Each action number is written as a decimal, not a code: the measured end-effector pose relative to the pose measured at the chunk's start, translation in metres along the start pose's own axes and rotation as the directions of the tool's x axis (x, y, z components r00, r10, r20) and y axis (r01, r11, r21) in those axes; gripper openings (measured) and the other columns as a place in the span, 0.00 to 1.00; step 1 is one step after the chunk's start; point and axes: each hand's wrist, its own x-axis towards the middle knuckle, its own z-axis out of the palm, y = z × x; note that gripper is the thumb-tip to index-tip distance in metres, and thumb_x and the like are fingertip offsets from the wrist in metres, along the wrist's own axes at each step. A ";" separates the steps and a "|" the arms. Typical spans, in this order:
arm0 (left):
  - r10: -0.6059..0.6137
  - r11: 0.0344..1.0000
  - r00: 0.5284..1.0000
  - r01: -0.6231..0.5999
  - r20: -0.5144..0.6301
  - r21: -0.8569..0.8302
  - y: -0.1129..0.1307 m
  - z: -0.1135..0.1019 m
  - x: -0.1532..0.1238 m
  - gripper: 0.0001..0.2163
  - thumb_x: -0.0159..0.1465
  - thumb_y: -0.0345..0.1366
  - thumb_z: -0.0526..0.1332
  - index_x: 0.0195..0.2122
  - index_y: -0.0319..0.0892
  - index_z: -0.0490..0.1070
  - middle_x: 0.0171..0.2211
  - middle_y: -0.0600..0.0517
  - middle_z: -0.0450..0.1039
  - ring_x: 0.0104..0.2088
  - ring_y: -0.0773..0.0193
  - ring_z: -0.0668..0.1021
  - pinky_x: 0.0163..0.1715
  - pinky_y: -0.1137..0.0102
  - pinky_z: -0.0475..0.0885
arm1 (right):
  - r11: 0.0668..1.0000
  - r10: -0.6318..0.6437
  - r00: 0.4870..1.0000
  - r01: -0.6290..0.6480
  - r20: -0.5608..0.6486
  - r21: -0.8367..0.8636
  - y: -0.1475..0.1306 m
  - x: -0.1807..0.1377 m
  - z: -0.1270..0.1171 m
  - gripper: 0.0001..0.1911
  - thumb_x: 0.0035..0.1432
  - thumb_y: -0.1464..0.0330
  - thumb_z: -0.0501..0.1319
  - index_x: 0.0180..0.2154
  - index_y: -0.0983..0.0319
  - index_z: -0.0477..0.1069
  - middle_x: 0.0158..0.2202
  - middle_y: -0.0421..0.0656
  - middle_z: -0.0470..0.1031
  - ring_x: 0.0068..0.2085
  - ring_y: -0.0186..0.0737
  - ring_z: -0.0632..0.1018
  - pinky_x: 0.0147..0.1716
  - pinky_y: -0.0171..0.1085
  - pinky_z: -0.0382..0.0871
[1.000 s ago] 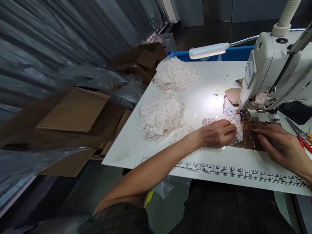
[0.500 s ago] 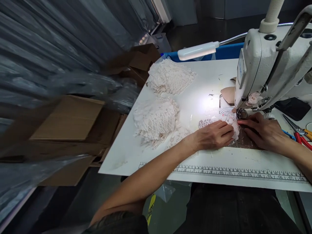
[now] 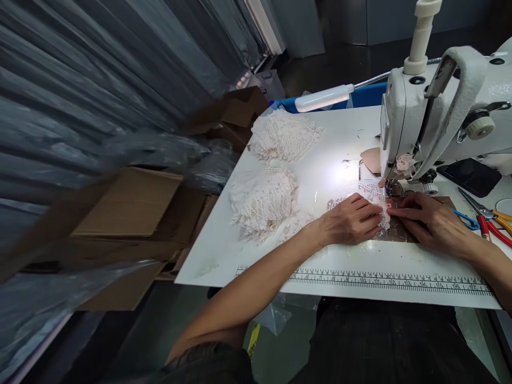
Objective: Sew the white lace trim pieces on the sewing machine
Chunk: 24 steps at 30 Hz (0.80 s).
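A piece of pale lace [image 3: 378,200] lies under the needle area of a white sewing machine [image 3: 404,122], on a brown plate [image 3: 400,232]. My left hand [image 3: 352,218] is closed over the lace, its bent fingers pressing it down left of the presser foot [image 3: 388,188]. From the right, my right hand [image 3: 434,218] rests on the brown plate; its index fingertip touches the lace edge, while the thumb is spread apart. The undersides of both hands are hidden. Two heaps of similar lace, a near one [image 3: 264,197] and a far one [image 3: 286,133], lie to the left.
Scissors [image 3: 476,205], blue snips [image 3: 466,220] and a black phone-like slab [image 3: 470,176] lie at the right. A lamp [image 3: 324,98] reaches over the far edge. A printed ruler [image 3: 360,280] runs along the near edge; cardboard boxes [image 3: 128,202] stand left of the table.
The view has shifted, so the table and machine sit differently in frame. Both hands stay at the lace beside the presser foot, with little visible movement.
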 end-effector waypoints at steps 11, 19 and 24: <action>-0.063 0.997 0.998 0.062 -0.007 -0.054 0.001 0.001 -0.003 0.08 0.68 0.35 0.57 0.39 0.39 0.74 0.45 0.50 0.78 0.36 0.64 0.77 0.36 0.68 0.70 | 0.993 0.105 0.994 -0.103 -0.027 0.062 0.002 -0.001 0.002 0.19 0.68 0.67 0.50 0.55 0.61 0.71 0.40 0.49 0.72 0.38 0.38 0.76 0.37 0.39 0.74; -0.122 0.988 0.988 0.130 0.093 -0.081 0.004 -0.001 -0.006 0.08 0.69 0.35 0.56 0.43 0.42 0.74 0.48 0.48 0.77 0.41 0.62 0.76 0.38 0.65 0.70 | 0.987 0.117 0.993 -0.113 -0.030 0.111 -0.003 -0.001 0.000 0.17 0.67 0.69 0.50 0.51 0.62 0.73 0.43 0.49 0.75 0.42 0.41 0.77 0.42 0.42 0.75; -0.128 0.989 0.992 0.129 0.014 -0.069 0.005 -0.001 -0.006 0.07 0.69 0.35 0.57 0.41 0.40 0.74 0.47 0.50 0.77 0.41 0.63 0.76 0.39 0.67 0.69 | 0.999 0.002 1.000 -0.003 0.009 0.041 -0.006 -0.002 0.000 0.19 0.65 0.73 0.50 0.52 0.61 0.74 0.45 0.50 0.72 0.43 0.42 0.75 0.41 0.43 0.74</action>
